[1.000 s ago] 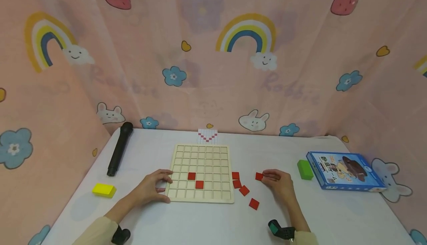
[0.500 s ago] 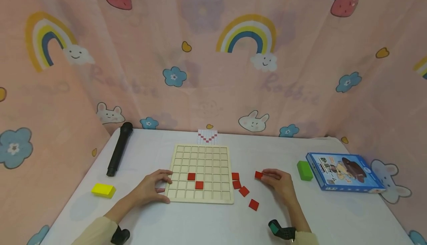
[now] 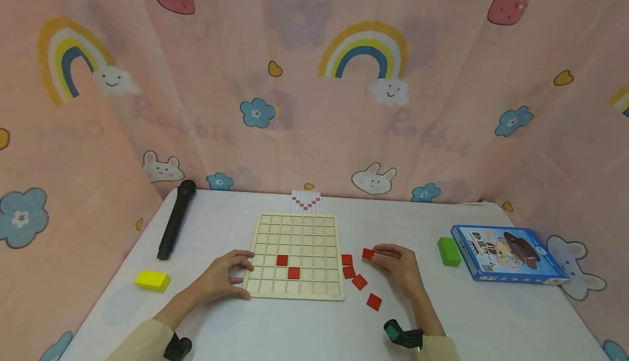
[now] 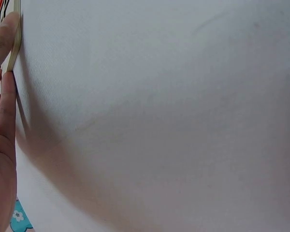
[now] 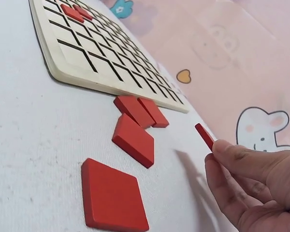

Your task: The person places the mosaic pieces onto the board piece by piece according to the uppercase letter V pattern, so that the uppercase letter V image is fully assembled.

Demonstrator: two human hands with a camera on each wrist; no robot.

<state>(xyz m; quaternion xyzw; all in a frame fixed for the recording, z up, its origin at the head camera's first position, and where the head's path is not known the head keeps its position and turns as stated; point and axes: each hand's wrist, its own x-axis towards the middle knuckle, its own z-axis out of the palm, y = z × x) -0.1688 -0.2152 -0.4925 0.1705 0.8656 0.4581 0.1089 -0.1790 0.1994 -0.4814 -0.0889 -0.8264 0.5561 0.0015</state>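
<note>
A pale wooden grid board (image 3: 314,243) lies flat on the white table, with two red square tiles (image 3: 294,273) sitting in its cells. My left hand (image 3: 223,276) holds the board's left edge, thumb by the near corner and fingers farther up the side. In the left wrist view, only part of this hand (image 4: 2,140) shows against the board's rim. Between thumb and fingers, my right hand (image 3: 400,268) pinches a red tile (image 3: 367,253), raised above the table in the right wrist view. Several loose red tiles (image 5: 115,195) lie between the board and that hand.
Behind the board stands a small pattern card (image 3: 306,201) with a red V of squares. A black microphone-like stick (image 3: 177,219) and a yellow block (image 3: 153,280) are at the left. To the right lie a green block (image 3: 449,251) and a blue box (image 3: 508,253).
My right hand has moved left toward the board, carrying the pinched red tile. The left hand and the board stay where they were.
</note>
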